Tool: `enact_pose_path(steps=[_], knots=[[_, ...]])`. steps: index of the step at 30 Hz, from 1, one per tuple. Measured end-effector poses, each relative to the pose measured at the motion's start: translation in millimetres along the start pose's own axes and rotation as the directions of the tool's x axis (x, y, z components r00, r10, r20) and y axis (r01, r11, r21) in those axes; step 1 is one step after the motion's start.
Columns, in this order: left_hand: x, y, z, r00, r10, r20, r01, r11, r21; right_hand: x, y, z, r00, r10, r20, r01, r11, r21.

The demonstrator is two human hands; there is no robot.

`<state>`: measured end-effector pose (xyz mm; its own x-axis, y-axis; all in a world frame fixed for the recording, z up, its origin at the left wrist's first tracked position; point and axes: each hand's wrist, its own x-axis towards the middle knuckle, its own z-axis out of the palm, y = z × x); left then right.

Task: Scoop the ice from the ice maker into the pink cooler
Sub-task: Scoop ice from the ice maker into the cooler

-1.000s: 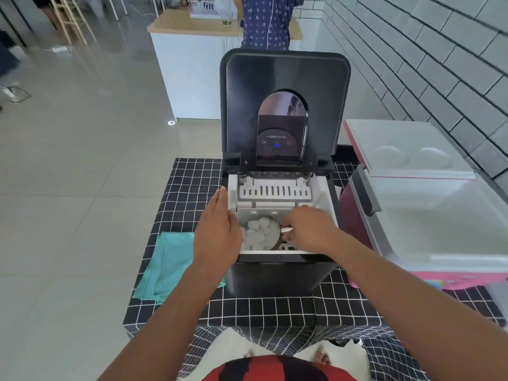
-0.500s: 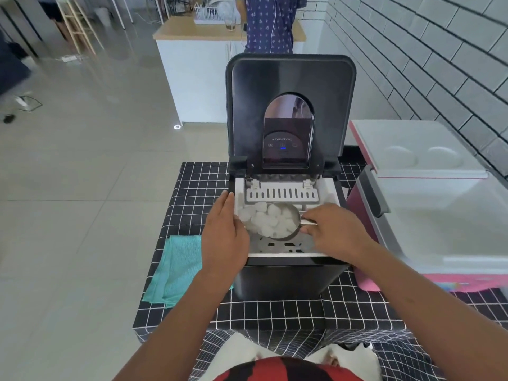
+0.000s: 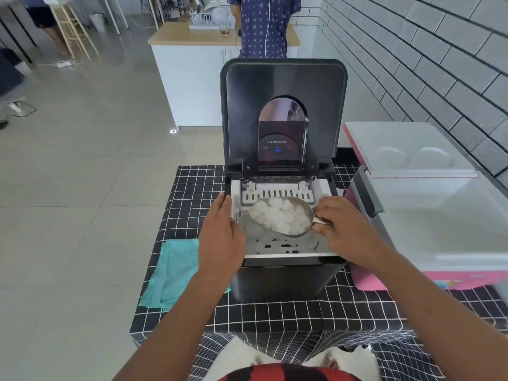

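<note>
A black ice maker (image 3: pixel 286 276) stands on the table with its lid (image 3: pixel 283 86) raised upright. My right hand (image 3: pixel 343 229) grips the handle of a metal scoop (image 3: pixel 305 213) heaped with white ice cubes (image 3: pixel 280 215), held above the maker's white ice basket (image 3: pixel 275 240). My left hand (image 3: pixel 220 232) rests flat against the maker's left top edge, holding nothing. To the right sits the pink cooler (image 3: pixel 368 281), open, with a white inside (image 3: pixel 439 215) and its lid (image 3: pixel 406 149) swung back.
A teal cloth (image 3: pixel 173 273) lies on the black checked tablecloth (image 3: pixel 275 312) left of the maker. A grey brick wall (image 3: pixel 439 64) runs along the right. Behind, a person stands at a white counter (image 3: pixel 192 78) with a wooden top.
My right hand has lifted the scoop out of the basket, now full of ice and higher. The left hand stayed on the maker's left edge.
</note>
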<state>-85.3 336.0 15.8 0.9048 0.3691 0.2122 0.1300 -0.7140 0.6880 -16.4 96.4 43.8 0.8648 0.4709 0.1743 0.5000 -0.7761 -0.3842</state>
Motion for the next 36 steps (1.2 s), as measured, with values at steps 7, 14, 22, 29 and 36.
enact_pose_path(steps=[7, 14, 22, 29, 36], knots=[[7, 11, -2, 0.998, 0.060, 0.019, -0.062, 0.989, 0.135, -10, 17, -15, 1.000, 0.019, -0.018, -0.020, 1.000, -0.004], [21, 72, 21, 0.981, 0.180, 0.071, -0.183, 0.982, 0.038, -33, 59, -55, 0.990, 0.135, -0.039, -0.135, 0.991, 0.020], [24, 159, 88, 0.946, 0.276, 0.168, -0.263, 0.960, -0.097, -91, 136, -116, 0.942, 0.327, -0.078, -0.327, 0.945, 0.020], [9, 209, 169, 0.869, 0.233, 0.436, -0.207, 0.972, -0.107, -125, 203, -153, 0.890, 0.451, -0.072, -0.451, 0.892, 0.007], [-12, 214, 225, 0.861, -0.004, 0.509, -0.021, 0.999, 0.043, -127, 268, -154, 0.842, 0.537, 0.055, -0.532, 0.843, -0.083]])
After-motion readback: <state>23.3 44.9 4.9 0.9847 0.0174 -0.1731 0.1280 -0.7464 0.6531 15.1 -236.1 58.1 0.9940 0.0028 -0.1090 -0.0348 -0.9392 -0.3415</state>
